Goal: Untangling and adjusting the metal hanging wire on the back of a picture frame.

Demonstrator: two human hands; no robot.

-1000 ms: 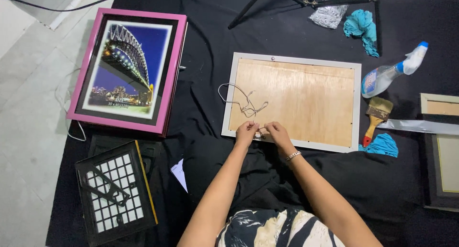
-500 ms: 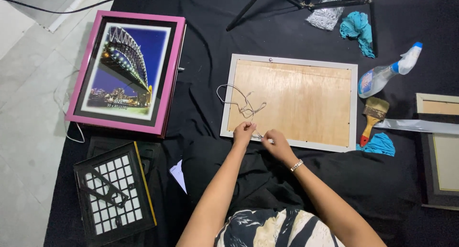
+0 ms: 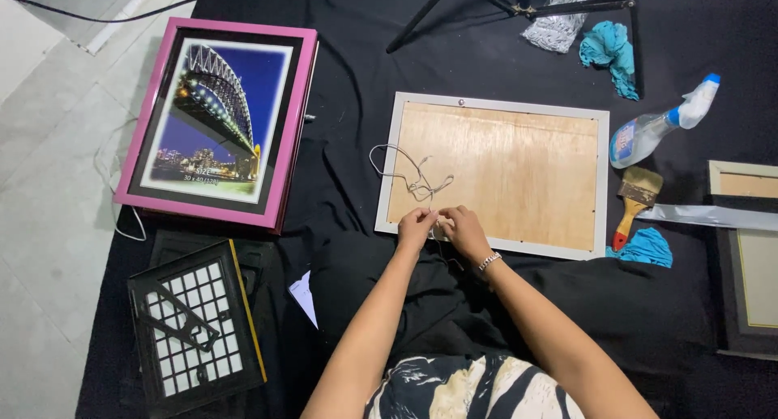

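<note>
Pinching wire at frame back: left hand, right hand.

Matt plywood frame back (black cloth beneath).

Lighting is pretty even and soft, coming from above, nothing harsh. The black cloth eats most of the light, so any shadows on it basically vanish and its folds barely show. The plywood frame back is the brightest spot but not blown out. Slight sheen on the glass of the pink-framed bridge photo, no real glare. Focus is sharp all over, no motion blur on the hands, and little bending at the edges.
</note>
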